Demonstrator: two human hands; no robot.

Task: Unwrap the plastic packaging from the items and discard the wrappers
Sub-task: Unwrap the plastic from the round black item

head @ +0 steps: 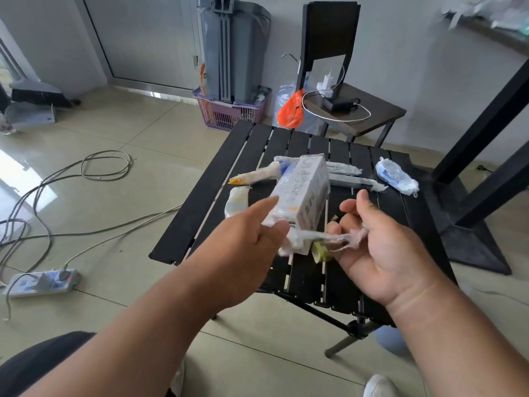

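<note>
My left hand [254, 224] holds a white box [303, 193] wrapped in clear plastic, lifted above the black slatted table [200, 196]. My right hand [369, 236] pinches a stretched strand of plastic wrap [332, 239] that runs from the box's lower end. Other wrapped items lie on the table: a long one with a yellow tip [254, 176], a small pale roll [236, 204], two grey sticks [352, 179], and a blue-and-white bundle [396, 176] at the far right. A yellowish object [320, 250] lies under the box, partly hidden.
Behind the table stands a dark chair [357, 110] with a charger and white cable; an orange bag [290, 110] hangs beside it. A purple basket [229, 110] holds a grey folded thing. Cables and a power strip [40, 282] lie on the floor at left. A black table leg [481, 167] rises at right.
</note>
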